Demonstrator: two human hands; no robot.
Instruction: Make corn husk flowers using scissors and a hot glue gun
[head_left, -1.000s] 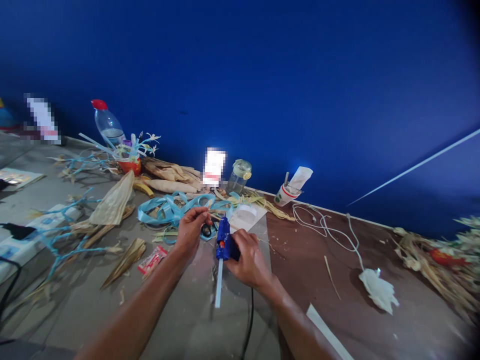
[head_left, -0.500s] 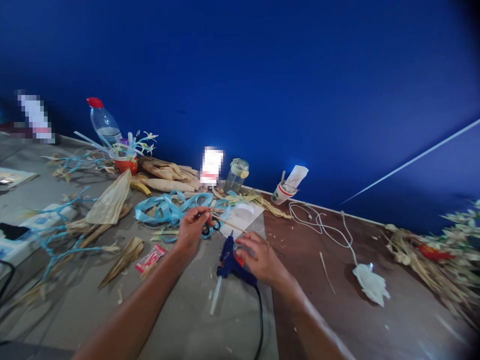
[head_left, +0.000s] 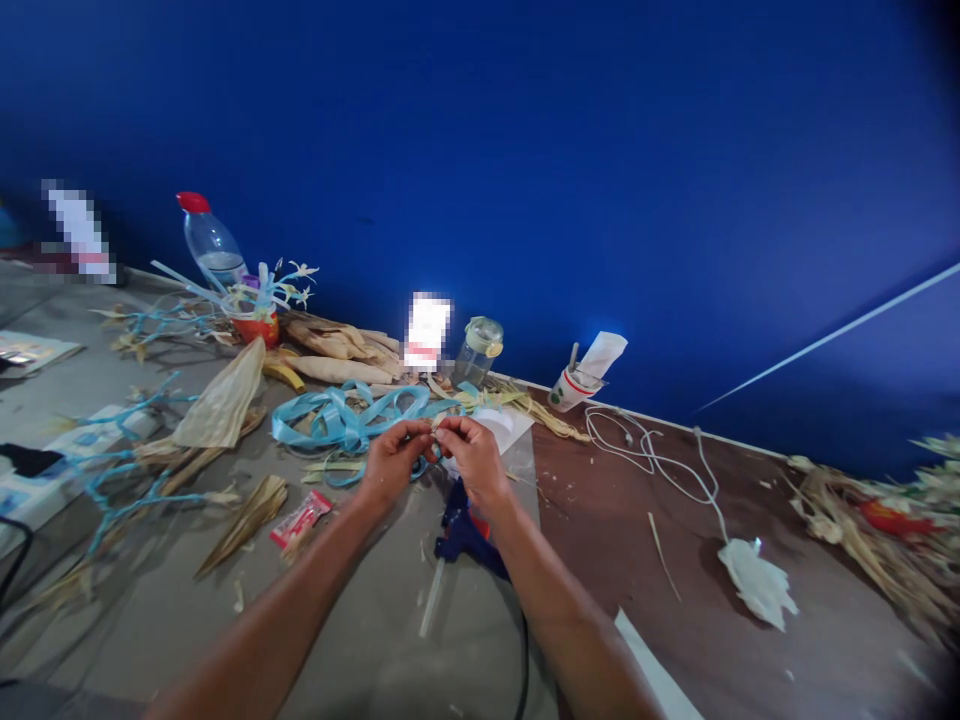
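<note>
Apparently the work stands at a midway stage: a small pale strip (head_left: 436, 427), seemingly dried husk, is pinched between both hands above the table (head_left: 360, 640). The blue glue gun (head_left: 459, 532) lies unheld on the table just beneath the right wrist, with its clear glue stick (head_left: 431, 600) pointing toward the viewer. Whether glue has been applied to the strip cannot be told, as the piece is too small. Much loose material is left unused nearby: a tangle of light-blue ribbon (head_left: 341, 418) just beyond the hands and dried husks (head_left: 225, 400) to the left. The left hand (head_left: 391, 465) is closed to a pinch, with thumb and forefinger set on the strip's left end. The right hand (head_left: 474, 455) is likewise curled, its fingertips gripping the right end, so that the 2 hands nearly touch.
</note>
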